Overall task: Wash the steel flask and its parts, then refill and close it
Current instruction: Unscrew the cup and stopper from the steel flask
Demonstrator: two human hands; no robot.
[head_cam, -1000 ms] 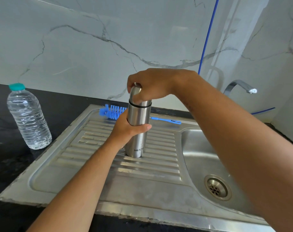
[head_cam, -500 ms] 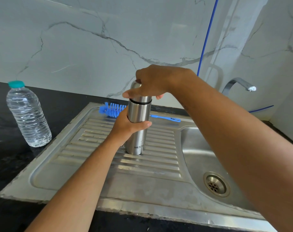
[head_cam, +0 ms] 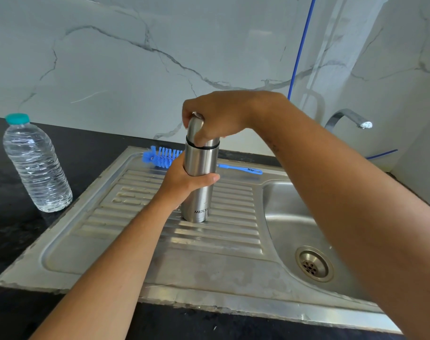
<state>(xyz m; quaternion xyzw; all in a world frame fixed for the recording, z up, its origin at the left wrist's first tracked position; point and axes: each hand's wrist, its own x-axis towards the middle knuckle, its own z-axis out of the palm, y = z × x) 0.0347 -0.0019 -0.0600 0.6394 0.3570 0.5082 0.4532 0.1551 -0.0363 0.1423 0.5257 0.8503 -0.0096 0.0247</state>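
Steel flask (head_cam: 199, 192) upright on ribbed drainboard (head_cam: 145, 217) left of sink basin; left hand (head_cam: 184, 182) fingers wrapped round its body, right hand (head_cam: 216, 116) fingers curled over its cap (head_cam: 194, 128).

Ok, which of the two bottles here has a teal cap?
The clear plastic water bottle standing on the black counter at left; the steel flask on the drainboard has a steel cap.
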